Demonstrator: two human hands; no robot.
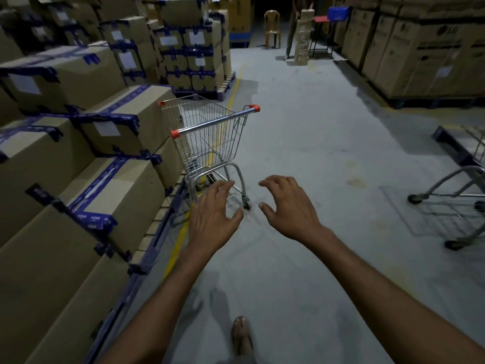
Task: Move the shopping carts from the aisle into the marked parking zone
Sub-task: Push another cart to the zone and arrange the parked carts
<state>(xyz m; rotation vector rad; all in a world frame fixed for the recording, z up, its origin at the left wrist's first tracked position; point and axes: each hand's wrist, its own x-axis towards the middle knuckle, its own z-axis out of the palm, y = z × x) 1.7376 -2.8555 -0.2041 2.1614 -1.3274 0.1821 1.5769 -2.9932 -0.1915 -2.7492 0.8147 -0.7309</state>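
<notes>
Both hands are empty and apart. The left hand (214,214) and right hand (286,208) reach forward side by side, fingers spread and loosely curled, touching nothing. The nearer shopping cart (210,135) stands on the grey floor (315,127) at about 12 o'clock, a little toward 11, well clear of the fingertips. Its orange-capped handle (215,121) faces the person. It sits over the yellow line (178,248) that runs along the pallets, just beside the stacked cartons (105,127) at 9 to 10 o'clock. The likeliest trouble is the cart's closeness to that stack. A push given off-centre, or with one hand landing first, could swing the basket into the boxes or catch a wheel on the pallet edge (157,232). A sandalled foot (242,334) at 6 o'clock could also be clipped if the cart is pulled back. Whether the yellow line bounds the parking zone cannot be told, so the cart could end up left outside the zone. Counted: two carts, one whole and a second cart (456,195) cut off at 3 o'clock; two hands; one foot; one plastic chair (272,28) and one standing person (294,30) far off near 12 o'clock.
</notes>
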